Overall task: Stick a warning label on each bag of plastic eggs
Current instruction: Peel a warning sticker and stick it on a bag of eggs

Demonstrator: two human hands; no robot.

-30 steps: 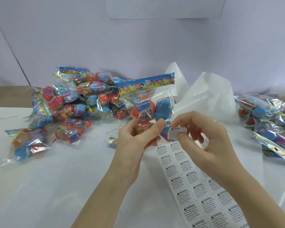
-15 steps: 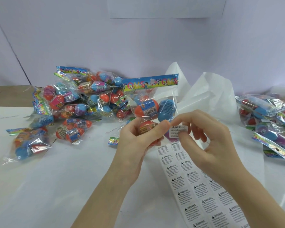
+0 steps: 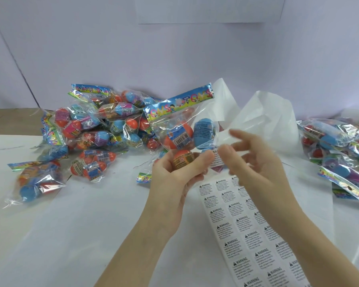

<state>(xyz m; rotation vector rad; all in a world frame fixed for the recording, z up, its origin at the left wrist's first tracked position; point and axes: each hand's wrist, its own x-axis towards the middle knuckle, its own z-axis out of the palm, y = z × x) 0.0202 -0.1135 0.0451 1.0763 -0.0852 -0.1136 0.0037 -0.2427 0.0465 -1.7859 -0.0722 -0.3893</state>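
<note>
Clear bag of plastic eggs in left hand grip, thumb across it, right hand released, fingers spread beside warning label

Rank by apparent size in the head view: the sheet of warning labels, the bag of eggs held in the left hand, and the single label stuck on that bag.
1. Sheet of warning labels, though it lies nearest the camera and runs off frame.
2. Held bag of eggs.
3. Single label, partly hidden by the right hand.
</note>
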